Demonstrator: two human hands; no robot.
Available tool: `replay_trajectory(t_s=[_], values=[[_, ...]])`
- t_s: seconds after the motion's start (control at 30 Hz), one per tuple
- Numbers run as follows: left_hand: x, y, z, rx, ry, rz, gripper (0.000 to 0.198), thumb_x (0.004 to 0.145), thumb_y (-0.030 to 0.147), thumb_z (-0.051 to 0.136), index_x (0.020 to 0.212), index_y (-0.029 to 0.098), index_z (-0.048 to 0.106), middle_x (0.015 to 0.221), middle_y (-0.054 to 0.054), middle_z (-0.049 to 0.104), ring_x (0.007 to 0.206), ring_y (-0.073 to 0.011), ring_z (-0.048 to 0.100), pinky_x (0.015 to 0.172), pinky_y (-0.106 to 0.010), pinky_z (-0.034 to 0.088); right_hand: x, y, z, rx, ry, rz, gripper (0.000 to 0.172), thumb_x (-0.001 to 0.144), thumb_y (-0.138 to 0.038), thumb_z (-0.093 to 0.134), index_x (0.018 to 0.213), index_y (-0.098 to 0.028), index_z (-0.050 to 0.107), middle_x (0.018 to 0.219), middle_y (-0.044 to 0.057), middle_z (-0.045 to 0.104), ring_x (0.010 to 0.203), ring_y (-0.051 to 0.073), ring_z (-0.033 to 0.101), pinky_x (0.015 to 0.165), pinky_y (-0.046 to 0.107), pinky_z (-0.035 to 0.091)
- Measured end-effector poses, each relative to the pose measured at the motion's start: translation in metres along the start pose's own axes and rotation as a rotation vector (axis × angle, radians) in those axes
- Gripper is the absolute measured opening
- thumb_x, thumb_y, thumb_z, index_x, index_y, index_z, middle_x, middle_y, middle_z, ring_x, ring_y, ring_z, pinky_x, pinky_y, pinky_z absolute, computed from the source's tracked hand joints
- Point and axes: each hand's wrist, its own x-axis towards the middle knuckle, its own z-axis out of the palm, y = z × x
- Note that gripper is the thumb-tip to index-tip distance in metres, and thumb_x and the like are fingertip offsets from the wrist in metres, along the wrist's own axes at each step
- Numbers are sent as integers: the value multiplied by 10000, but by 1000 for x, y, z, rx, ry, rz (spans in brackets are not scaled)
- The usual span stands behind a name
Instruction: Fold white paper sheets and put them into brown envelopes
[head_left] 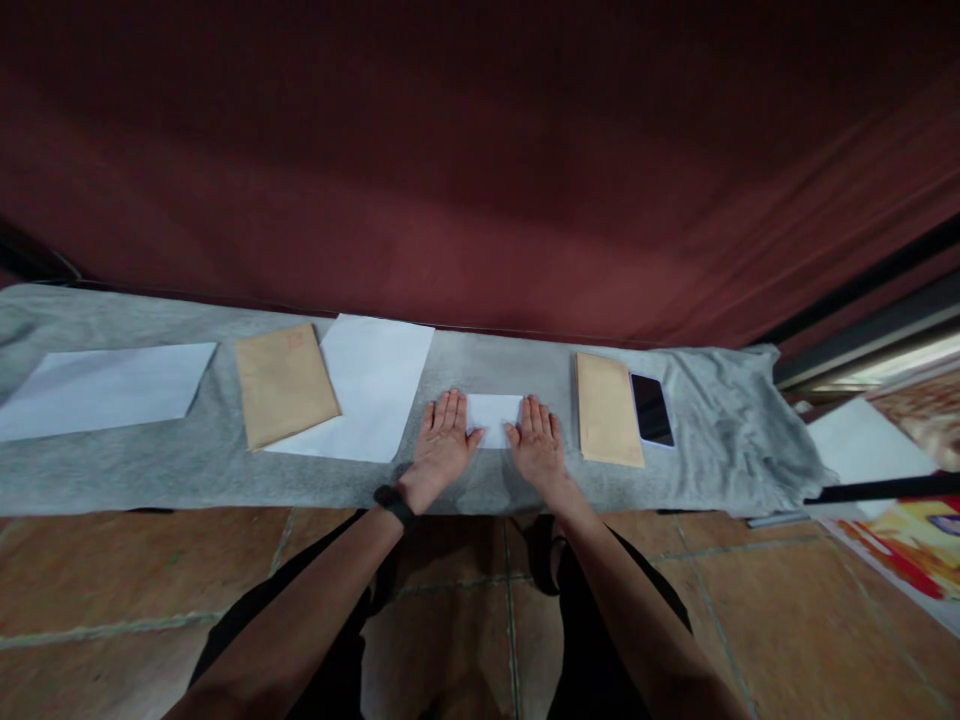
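Observation:
A small folded white paper (493, 416) lies on the grey cloth (135, 470) in front of me. My left hand (442, 440) rests flat on the paper's left end, fingers stretched out and together. My right hand (536, 440) lies flat on its right end, fingers likewise extended. Both thumbs point inward along the paper's near edge. A black band (394, 503) circles my left wrist.
Left of my hands lie a brown envelope (283, 385) over a white sheet (367, 385), and another white sheet (105, 388) at far left. To the right are a second brown envelope (606, 408) and a dark phone (651, 409). Tiled floor (750, 590) lies below.

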Motion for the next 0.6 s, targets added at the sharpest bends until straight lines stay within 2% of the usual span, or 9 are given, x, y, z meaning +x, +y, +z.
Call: replay_trajectory(t_s=[0.13, 0.23, 0.33, 0.6], values=[[-6, 6, -5, -20, 20, 62, 635, 1041, 405, 291, 1549, 27, 343, 1635, -193, 309, 1550, -288, 214, 1271, -481, 151, 0, 0, 1, -11, 2, 5, 618, 1074, -410, 263, 1554, -30, 345, 1589, 219, 390, 1466, 323, 382, 1184, 507, 267], [-13, 14, -5, -68, 20, 222, 573, 1050, 366, 298, 1546, 90, 376, 1645, -142, 318, 1550, -256, 223, 1273, -452, 167, 0, -1, 2, -14, 9, 6, 612, 1069, -393, 280, 1555, -25, 339, 1583, 224, 397, 1463, 327, 386, 1180, 519, 272], [-20, 22, -2, -103, -10, 328, 560, 1056, 408, 313, 1541, 141, 395, 1645, -114, 331, 1544, -246, 246, 1270, -463, 177, -1, 0, 2, -21, 0, -7, 605, 1061, -376, 301, 1551, -24, 347, 1591, 229, 380, 1464, 332, 387, 1179, 521, 279], [-25, 25, -1, -107, -66, 337, 598, 1054, 466, 302, 1565, 162, 360, 1667, -110, 269, 1561, -245, 182, 1278, -477, 126, 4, 4, -3, 29, -9, -41, 564, 1055, -324, 306, 1538, -41, 380, 1605, 214, 363, 1480, 316, 371, 1191, 522, 284]])
